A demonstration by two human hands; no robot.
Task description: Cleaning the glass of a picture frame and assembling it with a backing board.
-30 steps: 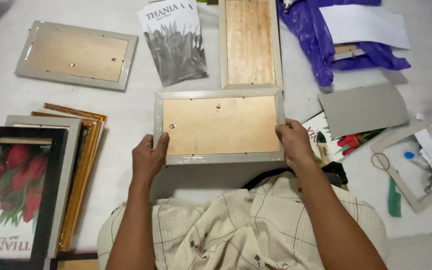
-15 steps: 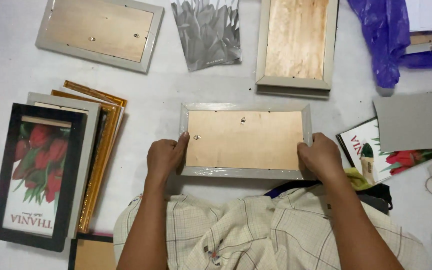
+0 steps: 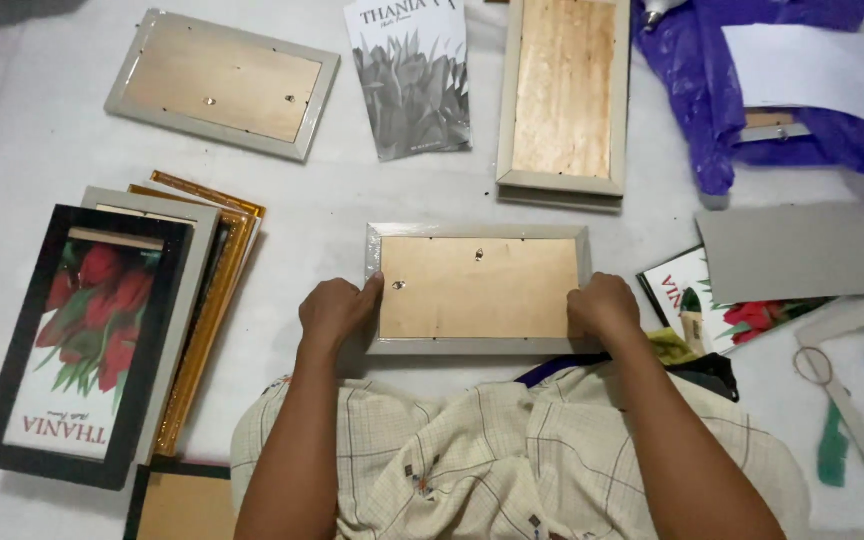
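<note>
A small framing workshop on a white floor [image 3: 352, 200]: stacked picture frames [image 3: 152, 310], loose backing boards [image 3: 790, 252], flower prints [image 3: 412, 85].

Soft, even, slightly dim light from overhead falls on the white surface [image 3: 352, 190], leaving only short, faint shadows under the frames. No glare. The centre is sharp; the right edge looks mildly blurred.

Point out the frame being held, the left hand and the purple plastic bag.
held frame [image 3: 479, 288]: head view, on its wooden backing board.
left hand [image 3: 337, 310]: head view, on the knuckles.
purple plastic bag [image 3: 692, 70]: head view, on its left fold.
</note>
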